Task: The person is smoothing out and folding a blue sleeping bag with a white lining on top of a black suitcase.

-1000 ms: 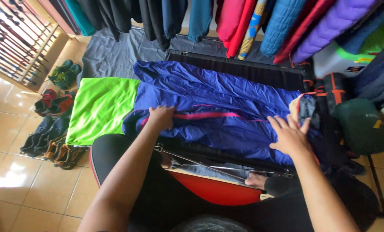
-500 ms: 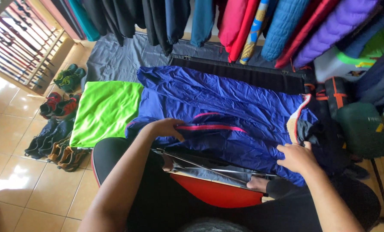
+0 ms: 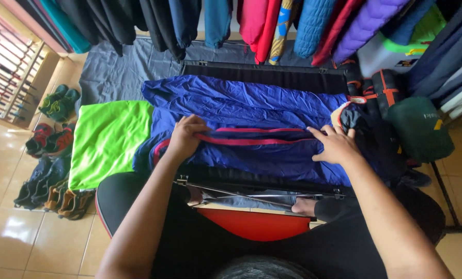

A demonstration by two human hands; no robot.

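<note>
Blue jacket [image 3: 251, 111] runs left-right mid-frame. Left hand [image 3: 187, 135] pinches its pink-trimmed edge; right hand [image 3: 337, 144] presses flat, fingers spread, holding nothing.

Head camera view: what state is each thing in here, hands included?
Blue jacket: laid flat, partly folded, pink zip showing.
Left hand: gripping the jacket's folded edge.
Right hand: pressed flat on the jacket.
Green cloth: spread flat.
Shoes: lined up on the floor.
Hanging garments: hung in a row.
</note>
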